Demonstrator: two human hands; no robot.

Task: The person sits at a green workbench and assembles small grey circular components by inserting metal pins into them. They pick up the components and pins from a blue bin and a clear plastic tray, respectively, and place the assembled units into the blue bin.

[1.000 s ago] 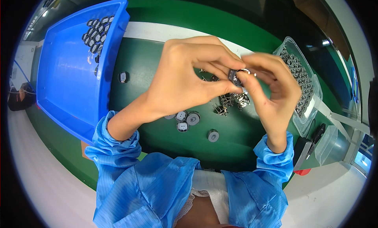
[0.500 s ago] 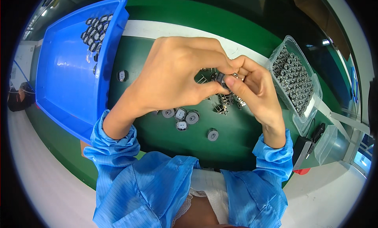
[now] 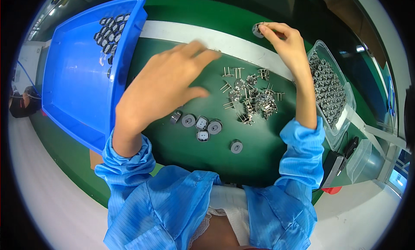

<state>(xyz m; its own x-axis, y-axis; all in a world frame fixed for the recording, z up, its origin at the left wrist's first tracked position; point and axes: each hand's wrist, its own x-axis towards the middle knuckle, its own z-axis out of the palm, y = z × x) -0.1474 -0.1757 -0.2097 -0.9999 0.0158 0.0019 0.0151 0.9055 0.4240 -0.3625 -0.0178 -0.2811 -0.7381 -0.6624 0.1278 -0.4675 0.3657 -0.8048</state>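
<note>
Over the far side of a green table [image 3: 263, 166], a round gray part [image 3: 256, 31] is pinched between the thumb and fingertips of the right hand [image 3: 284, 37], carried at the hand's left side. The left hand [image 3: 161, 82], blurred, is held with fingers spread apart between a blue tub [image 3: 80, 92] and a loose heap of metal pieces with pins [image 3: 263, 102]. Just below it, a cluster of round gray parts [image 3: 189, 120] is laid out on the tabletop; a single round part [image 3: 236, 146] is set apart to the right. At left, dark round parts with pale faces [image 3: 110, 36] are gathered in the tub's far right corner. At right, a clear plastic box [image 3: 334, 138] is filled with many small dark metallic pieces [image 3: 328, 92].
</note>
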